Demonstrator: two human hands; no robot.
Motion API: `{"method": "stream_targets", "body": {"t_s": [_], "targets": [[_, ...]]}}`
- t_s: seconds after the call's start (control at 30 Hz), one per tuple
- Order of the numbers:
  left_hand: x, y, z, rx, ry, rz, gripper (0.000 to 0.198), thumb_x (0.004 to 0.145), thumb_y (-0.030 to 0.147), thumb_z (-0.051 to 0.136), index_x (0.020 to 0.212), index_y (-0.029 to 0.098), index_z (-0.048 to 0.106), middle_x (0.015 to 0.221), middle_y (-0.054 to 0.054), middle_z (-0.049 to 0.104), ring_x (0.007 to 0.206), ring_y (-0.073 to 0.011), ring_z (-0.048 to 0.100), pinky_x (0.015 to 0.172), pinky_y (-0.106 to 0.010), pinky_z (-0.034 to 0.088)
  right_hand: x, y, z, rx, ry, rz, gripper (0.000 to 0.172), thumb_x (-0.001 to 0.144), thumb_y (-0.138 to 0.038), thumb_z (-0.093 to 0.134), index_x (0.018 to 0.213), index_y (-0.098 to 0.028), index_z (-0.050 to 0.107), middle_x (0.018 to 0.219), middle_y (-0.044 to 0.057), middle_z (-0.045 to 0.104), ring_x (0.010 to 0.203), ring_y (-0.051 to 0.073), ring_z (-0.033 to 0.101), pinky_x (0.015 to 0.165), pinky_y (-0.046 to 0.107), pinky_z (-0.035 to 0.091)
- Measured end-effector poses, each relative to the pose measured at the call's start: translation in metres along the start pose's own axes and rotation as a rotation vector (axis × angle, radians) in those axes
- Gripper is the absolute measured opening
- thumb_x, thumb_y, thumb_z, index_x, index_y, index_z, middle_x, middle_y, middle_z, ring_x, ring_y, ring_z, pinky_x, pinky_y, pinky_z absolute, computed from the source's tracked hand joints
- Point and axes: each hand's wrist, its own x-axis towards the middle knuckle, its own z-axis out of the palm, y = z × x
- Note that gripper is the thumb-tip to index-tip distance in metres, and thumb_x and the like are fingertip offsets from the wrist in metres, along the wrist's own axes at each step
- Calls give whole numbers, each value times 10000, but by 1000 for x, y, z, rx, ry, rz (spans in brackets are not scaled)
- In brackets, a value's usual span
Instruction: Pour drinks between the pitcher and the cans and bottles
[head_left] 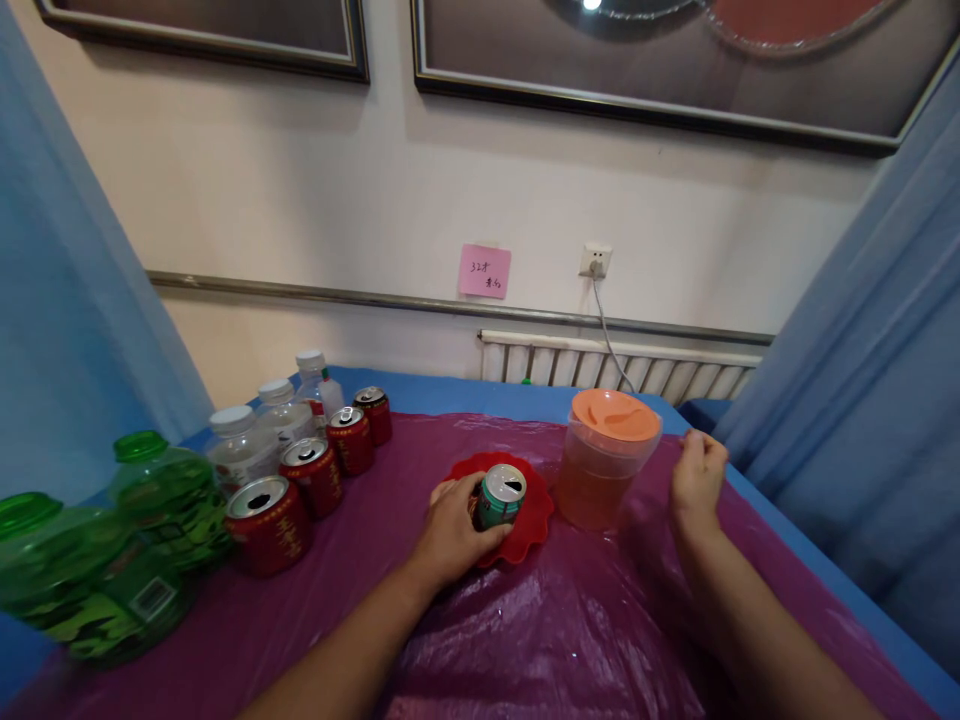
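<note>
In the head view, the left hand (pixel 450 530) wraps around a green can (pixel 495 505), with its thumb on the near side. The can has a hole in its top and sits on a red plate (pixel 537 500) with a wavy edge. The right hand (pixel 697 478) has its fingers curled in, and I can't tell if it holds anything. It is just beside a see-through jug (pixel 596 485) with an orange lid (pixel 615 416) and a yellowish-brown drink (pixel 589 498) inside. The plate and jug are on a shiny purple sheet (pixel 480 650). Four red cans (pixel 274 535) stand in a row on the left, beside some bottles (pixel 244 455).
</note>
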Motion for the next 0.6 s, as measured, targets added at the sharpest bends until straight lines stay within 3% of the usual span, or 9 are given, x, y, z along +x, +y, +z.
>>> {"method": "stream_targets", "body": {"t_s": [0.07,0.13,0.23,0.3,0.37,0.5,0.6], "targets": [[0,-1,1,-13,0,3,601,645,340,836,1198,193,652,1206,-98,728,1147,-340,629,1029,-499,440,-24,-10,-11,22,96,-54,580,886,-591,460,1256,-146,505,1266,153,554,1149,268,551,996,422,439],[0,-1,2,-24,4,7,606,650,343,833,1207,196,647,1224,-98,721,1164,-339,621,1040,-502,435,-56,-23,-16,58,46,-147,499,863,-534,574,1217,-184,541,1221,113,582,1093,239,580,976,397,462],[0,-1,2,-39,30,33,619,658,358,824,1229,216,634,1254,-92,707,1179,-335,615,1037,-498,442,-105,-40,-10,139,-359,-288,383,876,-416,645,1195,-214,587,1170,96,633,1074,235,613,958,404,495],[1,-2,2,-55,45,70,632,665,380,814,1246,227,619,1262,-89,703,1167,-327,622,1030,-493,452,-132,-49,2,139,-583,-248,472,842,-389,701,1267,-229,572,1245,104,636,1145,253,614,1000,425,492],[2,-3,1,-71,58,114,661,663,426,807,1259,226,606,1263,-94,703,1154,-324,632,1028,-490,460,-149,-55,15,94,-709,-176,650,765,-380,776,1350,-231,535,1313,112,627,1212,280,598,1057,457,463],[6,-5,1,-72,64,206,683,641,451,774,1258,214,603,1258,-102,710,1143,-331,650,1037,-494,471,-162,-64,38,6,-772,-62,906,631,-318,844,1447,-206,468,1400,127,595,1301,312,543,1122,490,398],[8,-7,3,-64,57,257,628,654,360,718,1254,213,603,1241,-94,719,1124,-317,668,1027,-481,490,-161,-70,47,5,-767,-25,907,590,-285,856,1423,-203,506,1384,120,613,1280,310,561,1110,477,411]]}}
